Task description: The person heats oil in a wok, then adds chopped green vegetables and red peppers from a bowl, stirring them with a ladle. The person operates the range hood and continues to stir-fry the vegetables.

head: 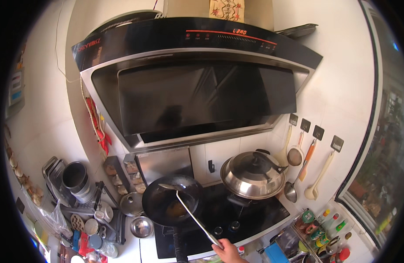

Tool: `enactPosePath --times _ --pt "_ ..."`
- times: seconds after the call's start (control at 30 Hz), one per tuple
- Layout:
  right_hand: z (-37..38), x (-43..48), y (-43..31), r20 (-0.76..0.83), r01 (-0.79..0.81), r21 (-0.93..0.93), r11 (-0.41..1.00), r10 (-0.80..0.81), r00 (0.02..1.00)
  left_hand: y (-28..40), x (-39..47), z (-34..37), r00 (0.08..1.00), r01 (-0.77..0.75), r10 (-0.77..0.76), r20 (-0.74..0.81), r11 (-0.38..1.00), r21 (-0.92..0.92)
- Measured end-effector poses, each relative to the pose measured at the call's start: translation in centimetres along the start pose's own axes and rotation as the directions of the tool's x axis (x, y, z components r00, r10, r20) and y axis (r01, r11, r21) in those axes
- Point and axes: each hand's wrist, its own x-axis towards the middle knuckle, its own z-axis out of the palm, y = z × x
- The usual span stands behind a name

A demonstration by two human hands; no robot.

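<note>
My right hand (pixel 227 251) is closed around the handle end of a long metal ladle (pixel 198 223), at the lower middle of the view. The ladle's head lies over the inside of a dark wok (pixel 149 205), near its far side. A small amount of brownish liquid (pixel 175 208) shows in the wok's bottom. The wok sits on the left part of a black glass stove (pixel 218 213), its dark wrapped handle (pixel 179 245) pointing towards me. My left hand is out of view.
A lidded steel pan (pixel 254 187) stands on the stove's right side under a range hood (pixel 195 36). A small steel bowl (pixel 142 227) sits left of the stove, near a crowded rack (pixel 118 227). Bottles (pixel 325 241) stand at right, below hanging utensils (pixel 320 177).
</note>
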Motion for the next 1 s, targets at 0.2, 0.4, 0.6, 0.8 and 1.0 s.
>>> enactPosePath --times 0.2,0.4,0.6,0.8,1.0 --pt "-0.8 0.5 -0.6 0.027 -0.078 -0.009 0.997 0.078 0.997 1.1 0.0 -1.4 0.997 0.031 -0.023 0.070 0.993 -0.110" --pt "-2.0 0.0 -3.6 0.106 -0.170 -0.067 0.983 0.176 0.979 -3.9 -0.6 -4.0 0.973 0.231 -0.156 0.171 0.652 -0.722" --pt "-1.4 0.0 -1.9 0.097 -0.189 0.011 0.982 0.187 0.978 -5.1 -2.7 -5.2 0.960 0.170 -0.168 0.226 -0.290 -0.942" --pt "-1.2 0.1 -0.7 0.078 -0.199 0.009 0.980 0.198 0.977 -12.0 -4.3 -3.3 0.821 -0.170 -0.568 0.054 -0.334 -0.927" --pt "-0.8 0.1 -0.5 0.073 -0.186 0.049 0.981 0.183 0.980 -14.7 -4.9 -4.3 0.784 -0.275 -0.619 0.044 -0.410 -0.870"
